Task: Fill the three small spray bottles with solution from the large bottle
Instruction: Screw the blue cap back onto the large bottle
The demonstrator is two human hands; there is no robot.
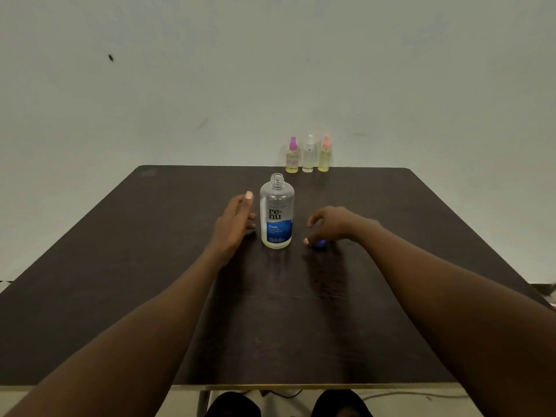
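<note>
The right hand (332, 225) hangs over a small blue cap (320, 243) that lies on the desk (301, 326). Its fingers curl down onto the cap and the thumb tip sits just at the cap's 9 o'clock. The cap is blurred and half hidden under the fingers, so I cannot tell whether this grip pinches it or merely touches it.

The left hand (233, 224) has a released grip: fingers straight, thumb pointing up, palm turned toward the large bottle (276, 212). It stands just at the bottle's 9 o'clock and holds nothing. Whether the fingertips touch the bottle wall is too close to call.

The large bottle stands upright near the middle of the desk, between the two hands, with the blue cap near its 3 o'clock. Its threaded neck is open, with no cap on it. The body is clear plastic with a grey and blue label, and a low band of pale liquid shows at the bottom.

The three small spray bottles stand in a tight row at the far edge of the desk, at about 1 o'clock from the large bottle and well apart from it. All are upright with their spray tops on: the purple-topped bottle (292, 156), the white-topped bottle (309, 155) and the orange-topped bottle (325, 154). The outer two look yellowish, the middle one clear.

Behind the desk is a pale wall (270, 70) with a dark mark (110, 57) at 10 o'clock. Two dark shoes (233, 405) show under the desk's near edge, at 6 o'clock.
</note>
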